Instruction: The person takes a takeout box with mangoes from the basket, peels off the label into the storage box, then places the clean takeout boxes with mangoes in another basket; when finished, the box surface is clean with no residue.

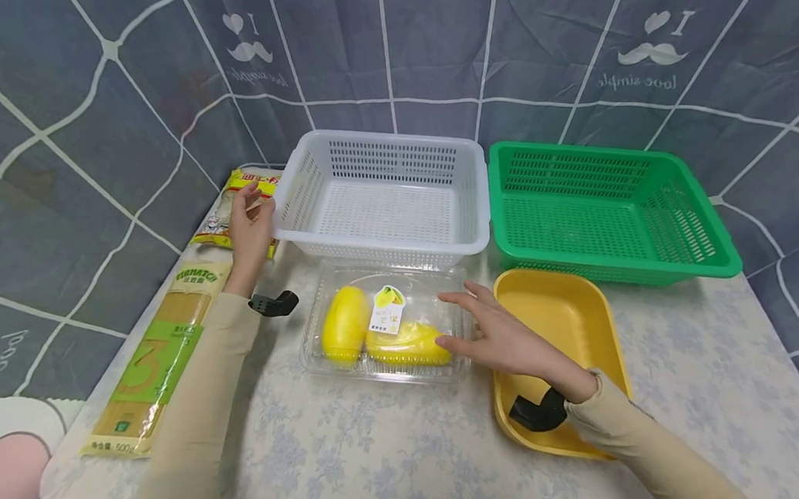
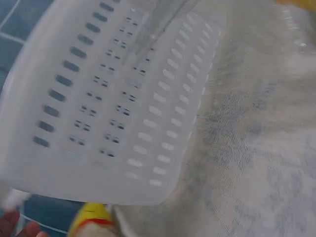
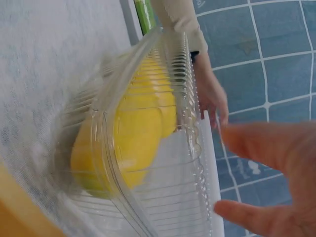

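Note:
A clear plastic box (image 1: 328,271) with a lid holds two yellow mangoes (image 1: 345,324), and a white label (image 1: 386,310) with a fruit picture sits on the lid. My right hand (image 1: 498,334) reaches over the box's right side, fingers spread and thumb apart, gripping nothing. In the right wrist view, thumb and finger stand beside the box's ridged wall. My left hand (image 1: 251,227) is at the left end of the white basket (image 1: 382,244), over a yellow packet (image 1: 217,217). Its fingers are loosely bent with nothing between them. Only blurred fingertips (image 2: 19,228) show in the left wrist view.
A green basket (image 1: 614,263) stands to the right of the white one. In front of it lies a yellow tub (image 1: 562,307), partly under my right forearm. A long pasta packet (image 1: 155,356) lies along the left edge, beside my left sleeve. Grey checked cloth (image 1: 434,59) hangs behind.

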Demonstrator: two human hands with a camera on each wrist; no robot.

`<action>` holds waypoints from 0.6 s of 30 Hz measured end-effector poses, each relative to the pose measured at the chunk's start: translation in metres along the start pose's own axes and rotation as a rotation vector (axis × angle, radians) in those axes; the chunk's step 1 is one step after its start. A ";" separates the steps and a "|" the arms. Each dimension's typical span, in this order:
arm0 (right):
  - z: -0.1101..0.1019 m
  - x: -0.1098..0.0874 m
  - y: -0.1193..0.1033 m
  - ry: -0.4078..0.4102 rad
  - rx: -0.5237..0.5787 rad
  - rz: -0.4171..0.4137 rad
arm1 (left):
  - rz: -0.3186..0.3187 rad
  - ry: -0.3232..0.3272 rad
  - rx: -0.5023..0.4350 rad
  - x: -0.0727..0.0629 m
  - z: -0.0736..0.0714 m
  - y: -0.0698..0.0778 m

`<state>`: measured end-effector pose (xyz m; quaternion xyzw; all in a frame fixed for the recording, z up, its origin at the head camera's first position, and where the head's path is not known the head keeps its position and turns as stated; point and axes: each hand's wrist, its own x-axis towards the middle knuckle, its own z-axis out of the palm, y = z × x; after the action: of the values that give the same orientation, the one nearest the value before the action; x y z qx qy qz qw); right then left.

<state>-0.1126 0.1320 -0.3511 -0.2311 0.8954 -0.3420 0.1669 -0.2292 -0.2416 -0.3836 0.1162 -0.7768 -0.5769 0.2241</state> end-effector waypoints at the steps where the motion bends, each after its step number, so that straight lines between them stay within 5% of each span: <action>1: 0.000 -0.001 0.000 0.034 0.005 -0.005 | 0.052 0.008 0.043 -0.005 -0.004 0.003; 5: -0.003 -0.004 0.002 0.210 0.026 -0.041 | 0.282 0.008 0.160 -0.032 -0.015 0.018; 8: -0.005 -0.005 0.003 0.329 0.089 -0.099 | 0.441 -0.059 0.201 -0.060 -0.020 0.030; 12: -0.005 -0.005 0.005 0.437 0.188 -0.177 | 0.568 -0.265 0.259 -0.096 -0.021 0.044; 18: -0.005 -0.004 0.006 0.467 0.210 -0.212 | 0.617 -0.584 0.458 -0.134 -0.015 0.048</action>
<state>-0.1135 0.1407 -0.3510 -0.2197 0.8401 -0.4925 -0.0579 -0.1008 -0.1811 -0.3636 -0.2404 -0.9124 -0.3062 0.1261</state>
